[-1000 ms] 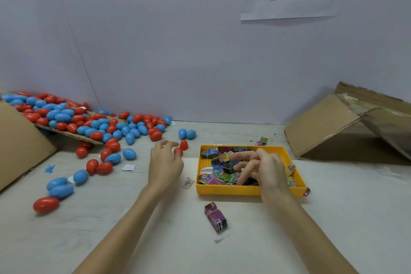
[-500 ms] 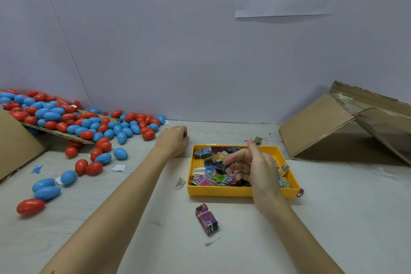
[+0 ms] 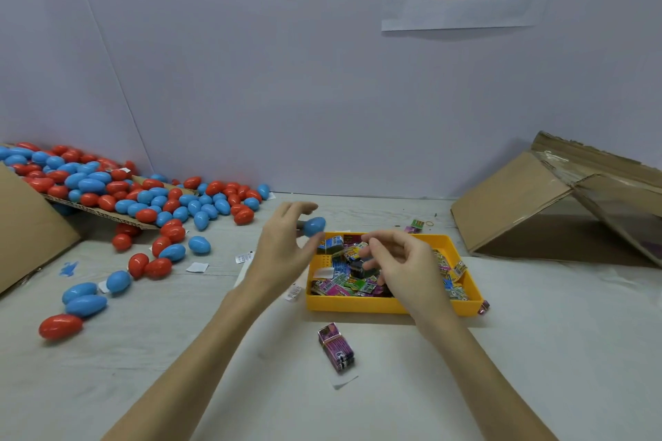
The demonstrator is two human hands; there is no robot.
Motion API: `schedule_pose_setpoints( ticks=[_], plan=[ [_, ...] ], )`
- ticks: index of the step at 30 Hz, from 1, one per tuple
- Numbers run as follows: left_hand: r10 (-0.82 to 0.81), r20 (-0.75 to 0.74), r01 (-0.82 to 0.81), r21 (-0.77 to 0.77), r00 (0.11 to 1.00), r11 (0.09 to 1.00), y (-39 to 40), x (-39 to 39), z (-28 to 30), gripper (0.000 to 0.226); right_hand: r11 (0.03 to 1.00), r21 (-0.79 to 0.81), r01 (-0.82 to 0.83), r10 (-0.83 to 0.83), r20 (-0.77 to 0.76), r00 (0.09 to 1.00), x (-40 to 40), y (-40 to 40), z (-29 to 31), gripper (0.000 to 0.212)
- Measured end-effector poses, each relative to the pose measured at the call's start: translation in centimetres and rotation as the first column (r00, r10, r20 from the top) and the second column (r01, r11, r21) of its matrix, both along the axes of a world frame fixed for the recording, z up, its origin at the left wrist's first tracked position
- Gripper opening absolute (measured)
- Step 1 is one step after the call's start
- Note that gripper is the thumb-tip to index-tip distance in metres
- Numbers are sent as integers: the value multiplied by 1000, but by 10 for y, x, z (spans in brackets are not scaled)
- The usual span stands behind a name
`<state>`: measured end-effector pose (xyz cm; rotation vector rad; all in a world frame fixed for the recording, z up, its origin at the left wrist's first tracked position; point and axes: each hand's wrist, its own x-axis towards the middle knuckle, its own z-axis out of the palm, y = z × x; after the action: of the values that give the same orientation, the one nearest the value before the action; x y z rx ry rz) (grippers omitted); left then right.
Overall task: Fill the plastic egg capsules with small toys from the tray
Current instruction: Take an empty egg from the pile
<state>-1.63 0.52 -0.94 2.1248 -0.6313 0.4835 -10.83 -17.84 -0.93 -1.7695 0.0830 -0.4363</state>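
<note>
Blue egg (image 3: 315, 225) at left hand (image 3: 283, 251) fingertips, right hand (image 3: 404, 265) over tray (image 3: 387, 306)

Pale table (image 3: 537, 351) carrying a yellow tray (image 3: 390, 306) at centre, 1 purple toy packet (image 3: 337, 351) just before it, loose red and blue egg capsules (image 3: 118, 281) at left, and a tipped cardboard box (image 3: 559, 204) at right.
</note>
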Motion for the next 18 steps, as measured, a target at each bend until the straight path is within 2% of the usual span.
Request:
schedule_pose_setpoints(
  ticks=[3,8,11,15,18],
  plan=[
    [-153,-47,139,-217,987,966,-7,-39,1,41,995,-51,-82,82,0,997,-1,4,1,15],
    [-158,25,159,-284,987,946,-14,-64,-4,34,989,-50,-137,137,-2,991,-3,14,2,17],
    [-136,110,159,-235,985,959,-14,-64,-6,32,981,60,-182,184,-25,983,-4,13,4,18],
    [-150,128,172,-181,980,968,-12,-64,-9,35,953,190,-234,252,-75,965,-6,13,6,28],
    [-169,95,185,-206,981,961,-11,-66,-9,29,871,425,-246,318,-107,942,-5,12,10,34]
  ],
)
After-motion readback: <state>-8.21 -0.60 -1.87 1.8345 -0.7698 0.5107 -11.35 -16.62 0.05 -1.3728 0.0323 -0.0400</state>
